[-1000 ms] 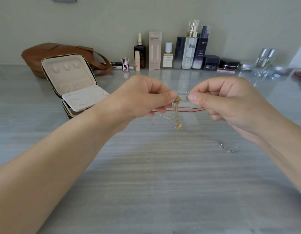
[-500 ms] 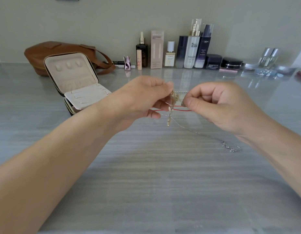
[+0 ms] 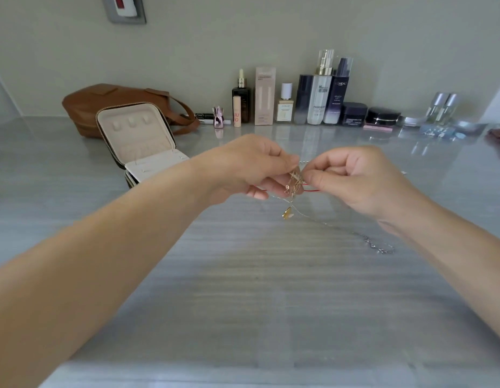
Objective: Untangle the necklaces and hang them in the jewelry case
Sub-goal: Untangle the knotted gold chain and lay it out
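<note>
My left hand (image 3: 243, 166) and my right hand (image 3: 352, 180) each pinching the tangled necklaces (image 3: 295, 182), gold pendant (image 3: 287, 213) dangling at six o'clock, silver chain (image 3: 379, 247) trailing toward four o'clock, jewelry case (image 3: 136, 135) open at ten o'clock

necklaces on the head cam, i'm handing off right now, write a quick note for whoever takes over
Left hand: pinches the tangled necklaces, held above the table.
Right hand: pinches the same knot from the other side.
A gold pendant dangles below, a silver chain trails onto the table, and a red cord shows between the hands.
Jewelry case: open at back left, no necklace visible in it.
Done: nothing hung. Left: free each necklace, then hang them all.
</note>
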